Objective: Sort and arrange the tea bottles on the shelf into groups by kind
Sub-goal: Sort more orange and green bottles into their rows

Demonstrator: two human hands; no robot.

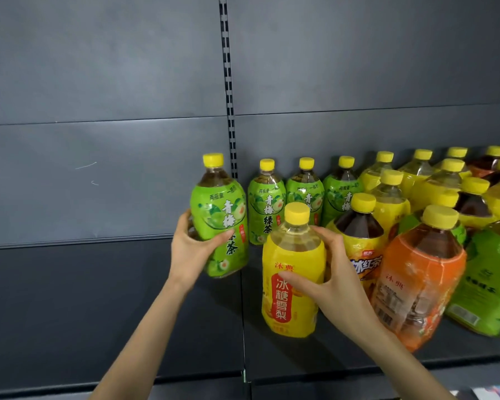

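My left hand point(189, 246) grips a green-labelled tea bottle point(220, 215) by its lower body and holds it lifted, left of the shelf's upright. A yellow-labelled pear tea bottle point(292, 272) stands near the shelf front, and my right hand point(334, 272) grips its shoulder from the right. Three more green-labelled bottles point(305, 194) stand in a row against the back panel. To the right stand a yellow iced black tea bottle point(361, 235) and an orange-labelled bottle point(419, 281).
The dark shelf board point(113, 313) on the left holds nothing. A slotted upright point(228, 90) splits the grey back panel. Several yellow-labelled bottles point(393, 192) and mixed bottles crowd the back right; a green-labelled bottle point(491, 278) stands at the right edge.
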